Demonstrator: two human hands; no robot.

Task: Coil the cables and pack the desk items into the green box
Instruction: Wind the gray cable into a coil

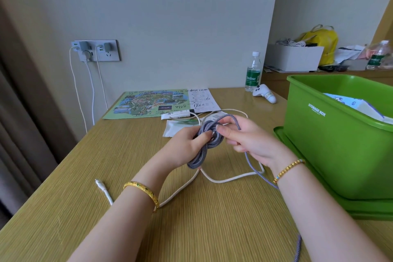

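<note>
Several loops of the grey braided cable (207, 144) are already gathered into a bundle above the middle of the worktop (63, 208), so I judge the coiling step to be well under way but not finished. My left hand (187, 147) grips the bundle, its fingers curled around the loops, while my right hand (248, 140) pinches a strand at the top of the coil and guides it over. A loose tail of that cable trails down past my right wrist and off the near edge, so the next move, as I read it, calls for drawing that tail up and laying more turns onto the bundle without letting the held loops slip.

Under my hands lies the white cable (223, 179), uncoiled, looping across the worktop with one plug end near the left edge; it runs right below the bundle and could snag on the grey tail. The green box (331, 144) stands at the right edge on what looks like its lid, with something white already inside. Toward the far edge sit a printed map (146, 103), some paper sheets, a water bottle (253, 72) and a white controller (264, 93). Chargers hang from the wall socket (95, 50) beyond the far left corner.
</note>
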